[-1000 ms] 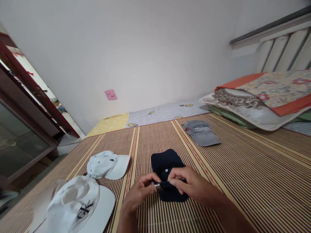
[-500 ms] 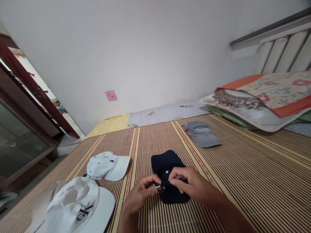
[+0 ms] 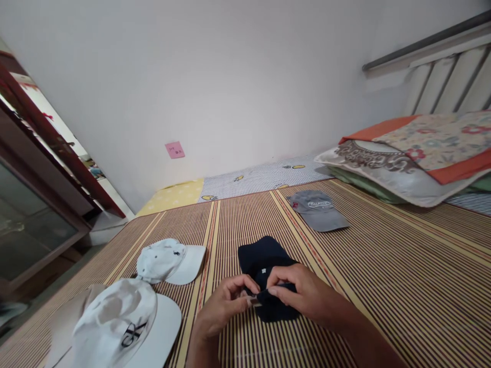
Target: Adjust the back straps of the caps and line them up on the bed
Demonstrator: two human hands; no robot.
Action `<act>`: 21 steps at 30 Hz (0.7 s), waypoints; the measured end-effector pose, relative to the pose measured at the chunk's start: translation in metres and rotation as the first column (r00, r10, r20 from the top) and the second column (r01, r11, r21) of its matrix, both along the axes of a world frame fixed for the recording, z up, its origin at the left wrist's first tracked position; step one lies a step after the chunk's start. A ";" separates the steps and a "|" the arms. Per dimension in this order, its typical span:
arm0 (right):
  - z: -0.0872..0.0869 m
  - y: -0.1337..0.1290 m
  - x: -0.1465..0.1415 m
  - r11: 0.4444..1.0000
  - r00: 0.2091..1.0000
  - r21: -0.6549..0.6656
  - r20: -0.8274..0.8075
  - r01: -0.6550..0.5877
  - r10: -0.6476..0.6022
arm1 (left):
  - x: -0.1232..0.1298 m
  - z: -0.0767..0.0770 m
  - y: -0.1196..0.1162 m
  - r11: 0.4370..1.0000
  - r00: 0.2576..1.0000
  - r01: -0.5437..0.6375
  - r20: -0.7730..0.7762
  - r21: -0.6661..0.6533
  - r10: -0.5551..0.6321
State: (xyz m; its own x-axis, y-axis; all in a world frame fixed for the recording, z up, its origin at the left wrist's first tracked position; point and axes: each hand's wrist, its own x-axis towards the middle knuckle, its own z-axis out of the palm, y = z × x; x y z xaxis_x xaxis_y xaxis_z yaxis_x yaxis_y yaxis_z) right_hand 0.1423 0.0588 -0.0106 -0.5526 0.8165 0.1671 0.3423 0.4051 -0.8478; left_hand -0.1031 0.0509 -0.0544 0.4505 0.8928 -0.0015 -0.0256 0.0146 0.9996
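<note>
A dark navy baseball cap (image 3: 265, 253) lies on the striped mat in front of me, its brim pointing toward the wall and a small white mark on the crown. At its back edge, my left hand (image 3: 226, 301) pinches a small shiny metal buckle (image 3: 253, 300), partly hidden by the fingers. My right hand (image 3: 297, 291) grips the cap's dark adjustment strap just to the right of the buckle, thumb and index finger pressed together. Both hands almost touch over the cap. How the strap sits in the buckle is too small to tell.
A white cap with black letters (image 3: 134, 322) overlaps a beige cap (image 3: 63, 327) at the near left; a smaller white cap (image 3: 169, 260) lies beyond. Farther right rests a grey cap (image 3: 318, 210). Pillows (image 3: 414, 158) are stacked at right on the striped mat (image 3: 406, 276).
My left fingers and the buckle have shifted and turned slightly at the strap, so less of the buckle's shiny face shows. My right hand keeps its grip nearly in place.
</note>
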 end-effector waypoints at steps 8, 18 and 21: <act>0.001 -0.001 0.004 1.000 0.999 -0.009 0.025 -0.028 0.028 | 0.003 0.009 -0.002 0.998 0.999 -0.048 -0.007 -0.039 0.048; -0.006 0.002 0.006 0.987 0.993 -0.135 -0.085 -0.089 0.078 | 0.008 0.010 -0.003 0.997 0.996 -0.083 -0.036 -0.009 0.082; -0.011 0.003 0.004 0.979 0.991 -0.179 -0.108 -0.098 0.080 | 0.009 0.010 -0.003 0.996 0.996 -0.081 -0.049 -0.025 0.079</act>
State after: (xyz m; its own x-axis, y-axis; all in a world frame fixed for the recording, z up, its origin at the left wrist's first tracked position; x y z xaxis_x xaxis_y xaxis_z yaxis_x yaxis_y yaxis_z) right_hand 0.1464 0.0613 -0.0216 -0.6124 0.7867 0.0772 0.2215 0.2645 -0.9386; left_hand -0.0938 0.0476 -0.0447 0.3764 0.9253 -0.0457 0.0204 0.0410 0.9989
